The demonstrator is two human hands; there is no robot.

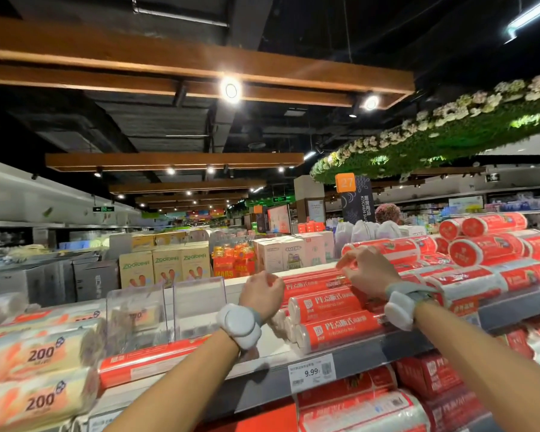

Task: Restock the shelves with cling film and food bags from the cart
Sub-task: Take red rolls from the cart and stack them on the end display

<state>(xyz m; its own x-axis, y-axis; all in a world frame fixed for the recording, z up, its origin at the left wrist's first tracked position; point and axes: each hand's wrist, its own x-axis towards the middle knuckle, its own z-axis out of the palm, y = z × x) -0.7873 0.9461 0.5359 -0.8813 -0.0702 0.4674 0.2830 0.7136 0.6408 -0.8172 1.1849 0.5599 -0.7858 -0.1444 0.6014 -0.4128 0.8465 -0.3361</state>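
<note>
Several red-labelled film rolls (331, 307) lie stacked on the top shelf (387, 344), ends facing left. My left hand (261, 293) is curled into a fist against the left ends of the upper rolls; its fingers are hidden behind the back of the hand. My right hand (367, 271) hovers over the back of the same stack, fingers bent, fingertips touching the top rolls and gripping nothing. Both wrists wear grey bands. A long red box (150, 360) lies on the shelf by my left forearm. The cart is out of view.
Clear plastic dividers (197, 304) stand left of the stack. Packs marked 200 (41, 353) fill the shelf's left end. Bigger red rolls (487, 247) pile up at right. A 9.99 price tag (312, 372) hangs on the rail, with more red packs (371, 406) below.
</note>
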